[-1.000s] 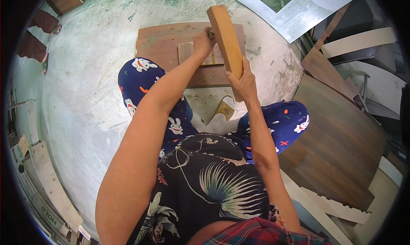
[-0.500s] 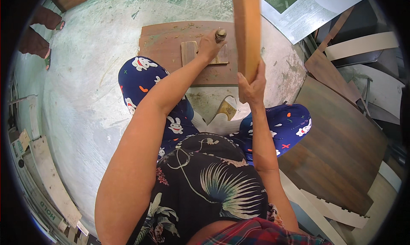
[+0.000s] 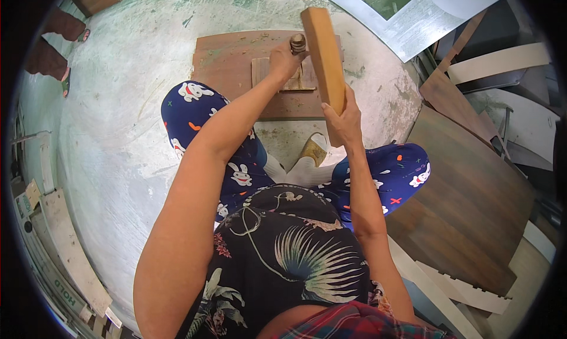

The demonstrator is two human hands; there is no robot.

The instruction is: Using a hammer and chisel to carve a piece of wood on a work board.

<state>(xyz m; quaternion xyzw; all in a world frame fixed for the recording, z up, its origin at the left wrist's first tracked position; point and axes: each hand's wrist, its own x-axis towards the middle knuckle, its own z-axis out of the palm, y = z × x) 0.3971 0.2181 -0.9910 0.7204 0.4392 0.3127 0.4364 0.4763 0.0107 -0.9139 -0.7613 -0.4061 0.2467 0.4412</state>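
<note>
My left hand (image 3: pixel 285 62) is closed around an upright chisel (image 3: pixel 298 42). Only the worn round top of its handle shows; the blade is hidden below my fist. Under it lies a small wooden piece (image 3: pixel 260 71) with a cut-out in it, resting on a brown board (image 3: pixel 221 52) strewn with wood shavings. In my right hand (image 3: pixel 344 119) is a thick, squared wooden bar (image 3: pixel 326 58), gripped near its lower end. The bar slants up and away, its far end raised just to the right of the chisel handle.
Wooden panels (image 3: pixel 466 203) and offcuts are heaped on the right, near a pale L-shaped sheet (image 3: pixel 413 26). Long strips (image 3: pixel 74 250) line the left edge. Another person's legs (image 3: pixel 50 55) stand at the far left. My bent knees flank the board's near side.
The wooden bar in my right hand has come down and tilted left toward the chisel handle. My left hand and the chisel have shifted slightly left.
</note>
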